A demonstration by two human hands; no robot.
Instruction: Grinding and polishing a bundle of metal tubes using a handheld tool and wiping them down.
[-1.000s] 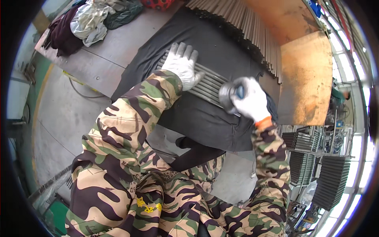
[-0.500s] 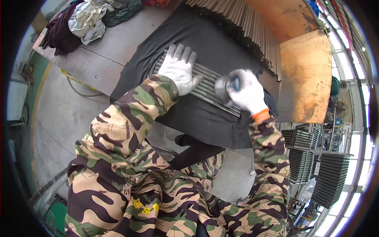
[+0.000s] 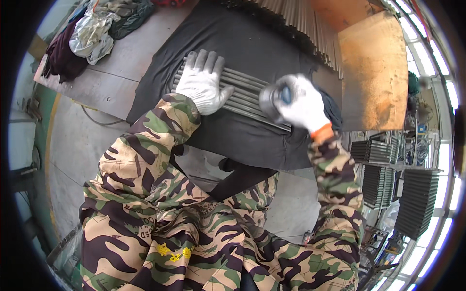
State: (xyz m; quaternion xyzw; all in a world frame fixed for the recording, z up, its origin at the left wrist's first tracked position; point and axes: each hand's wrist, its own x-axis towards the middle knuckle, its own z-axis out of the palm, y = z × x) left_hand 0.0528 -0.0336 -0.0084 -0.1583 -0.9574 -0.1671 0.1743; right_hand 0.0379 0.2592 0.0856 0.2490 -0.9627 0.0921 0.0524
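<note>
Hands [image 3: 204, 82] on rods [image 3: 245, 94] — tool [image 3: 273, 99] perhaps.

No packages, signs or screens are seen in the head view. Only a small yellow embroidered marking [image 3: 172, 252] can be counted as a kind of label: it is found on the camouflage jacket, low in the picture, near the middle of the chest. It is made of a few small yellow shapes set in a short row on a dark patch of the cloth, and its details are too small to be told.
</note>
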